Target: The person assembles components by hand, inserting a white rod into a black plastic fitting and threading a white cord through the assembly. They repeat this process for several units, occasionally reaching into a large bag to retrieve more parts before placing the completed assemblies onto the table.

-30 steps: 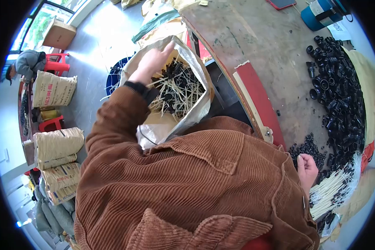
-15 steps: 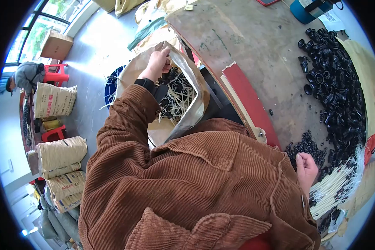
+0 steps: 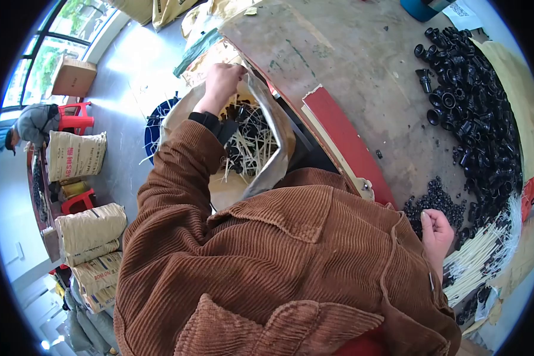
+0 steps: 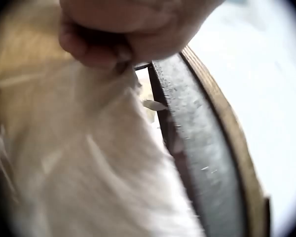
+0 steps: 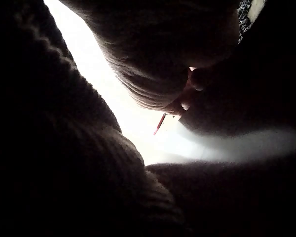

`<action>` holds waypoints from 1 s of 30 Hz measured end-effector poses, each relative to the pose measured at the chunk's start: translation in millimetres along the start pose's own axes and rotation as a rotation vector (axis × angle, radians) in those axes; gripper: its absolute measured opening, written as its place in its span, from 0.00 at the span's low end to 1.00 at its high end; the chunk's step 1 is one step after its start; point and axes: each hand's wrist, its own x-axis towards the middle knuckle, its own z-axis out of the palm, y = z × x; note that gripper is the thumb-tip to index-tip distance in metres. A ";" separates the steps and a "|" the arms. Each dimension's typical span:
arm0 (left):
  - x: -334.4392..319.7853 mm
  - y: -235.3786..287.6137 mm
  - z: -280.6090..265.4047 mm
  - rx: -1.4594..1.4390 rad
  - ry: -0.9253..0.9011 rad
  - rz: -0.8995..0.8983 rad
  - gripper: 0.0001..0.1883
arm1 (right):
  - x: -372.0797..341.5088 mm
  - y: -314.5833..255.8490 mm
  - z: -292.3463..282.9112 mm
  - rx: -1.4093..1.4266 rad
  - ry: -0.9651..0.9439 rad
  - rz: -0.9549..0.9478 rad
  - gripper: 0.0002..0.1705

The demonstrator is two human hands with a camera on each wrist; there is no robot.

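With my left hand (image 3: 221,84) I am grasping the top of the sack (image 3: 273,118), which is sitting beside the table (image 3: 362,65) and holding pale sticks (image 3: 252,148). My right hand (image 3: 438,235) is showing bent fingers near small black bits (image 3: 436,200); I cannot tell whether it is pinching anything.

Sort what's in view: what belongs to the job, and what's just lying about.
Seemingly part of the job:
open sack, held by the left grip
tangled pale and black pieces inside it
perhaps the piled black parts

Probably just lying about:
blue container
cardboard box
red stools
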 end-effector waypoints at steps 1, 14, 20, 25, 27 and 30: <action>6.5 -5.0 6.3 0.001 -0.008 0.000 0.14 | 0.8 -1.6 0.4 -0.002 0.002 0.007 0.04; 18.0 -9.1 30.4 -0.800 0.010 -0.144 0.12 | 3.2 -3.6 1.8 0.041 0.011 0.040 0.04; -3.5 -43.6 11.2 -0.475 -0.221 0.261 0.13 | 0.5 -2.8 3.8 0.039 0.047 -0.021 0.04; -81.6 -39.5 -0.7 -0.219 -0.069 0.318 0.21 | -3.6 0.0 -1.5 0.020 0.010 -0.093 0.04; -141.3 -17.9 -0.7 -0.289 -0.144 0.055 0.24 | -10.9 1.4 -6.3 0.096 0.075 -0.050 0.04; -216.7 -1.7 1.3 0.209 -0.369 0.142 0.20 | -17.8 10.1 -16.3 0.206 0.119 -0.072 0.04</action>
